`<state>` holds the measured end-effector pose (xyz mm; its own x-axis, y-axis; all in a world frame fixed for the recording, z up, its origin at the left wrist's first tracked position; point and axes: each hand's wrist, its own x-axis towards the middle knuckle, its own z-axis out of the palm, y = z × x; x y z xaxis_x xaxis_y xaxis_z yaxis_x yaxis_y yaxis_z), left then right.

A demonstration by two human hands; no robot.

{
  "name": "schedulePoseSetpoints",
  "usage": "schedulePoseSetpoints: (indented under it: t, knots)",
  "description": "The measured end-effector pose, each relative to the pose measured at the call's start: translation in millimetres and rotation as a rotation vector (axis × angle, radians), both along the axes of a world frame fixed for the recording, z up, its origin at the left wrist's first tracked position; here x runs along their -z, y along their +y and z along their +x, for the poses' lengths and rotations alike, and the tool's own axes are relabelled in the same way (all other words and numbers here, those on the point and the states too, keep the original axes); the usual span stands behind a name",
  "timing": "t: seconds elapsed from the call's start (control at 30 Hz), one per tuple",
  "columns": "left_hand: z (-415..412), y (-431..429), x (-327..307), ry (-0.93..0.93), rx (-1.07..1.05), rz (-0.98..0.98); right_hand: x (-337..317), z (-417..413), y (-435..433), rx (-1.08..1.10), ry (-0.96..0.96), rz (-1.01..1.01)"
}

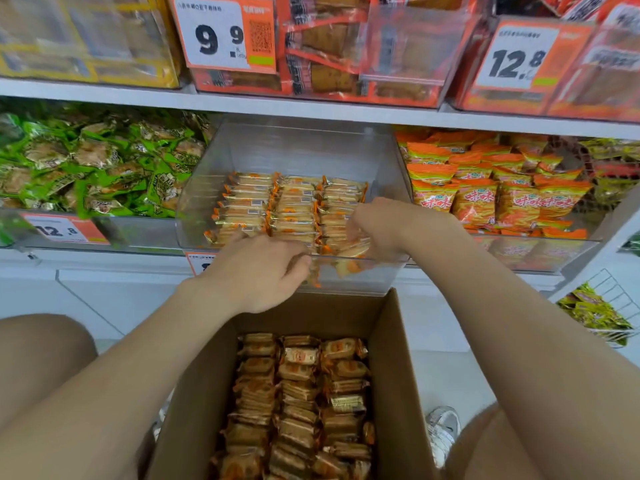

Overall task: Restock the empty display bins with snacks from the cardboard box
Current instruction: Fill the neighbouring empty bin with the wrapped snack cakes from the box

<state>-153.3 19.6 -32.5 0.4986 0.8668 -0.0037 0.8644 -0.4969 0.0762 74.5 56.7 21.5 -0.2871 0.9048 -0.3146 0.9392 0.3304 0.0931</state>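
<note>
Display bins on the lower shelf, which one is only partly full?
The clear middle bin: its wrapped snacks lie low in three rows, while the green-packet bin and orange-bag bin beside it are heaped.

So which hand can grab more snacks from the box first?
Probably the left hand: it's at the bin edge, nearest the cardboard box. The right hand is deeper, pinching a packet.

This is a shop, in its snack aisle. At 12 o'clock a grey shelf (pixel 311 109) carries clear bins (pixel 298 147) of wrapped snacks, with green packets (pixel 86 161) at 10 o'clock and orange packets (pixel 485 188) at 2 o'clock. Orange-and-white price tags read 9.9 (pixel 214 32) at 11 o'clock and 12.8 (pixel 516 58) at 1 o'clock. At 6 o'clock a cardboard box (pixel 394 358) holds rows of biscuit packets (pixel 298 393).
</note>
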Motion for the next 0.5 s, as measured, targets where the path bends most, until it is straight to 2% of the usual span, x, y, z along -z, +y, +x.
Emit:
schedulePoseSetpoints:
  t: [0.1,0.23,0.5]
  knots:
    - [4.4,6.9,-5.6,0.051,-0.034,-0.073,11.5,-3.3,12.2,0.06,0.068,-0.012]
    - [5.3,14.1,-5.6,-0.007,-0.046,-0.11,19.3,-9.8,11.6,0.158,0.15,0.049]
    - [5.2,6.3,-4.0,0.008,-0.057,-0.069,18.7,-23.3,1.4,0.264,0.015,0.195]
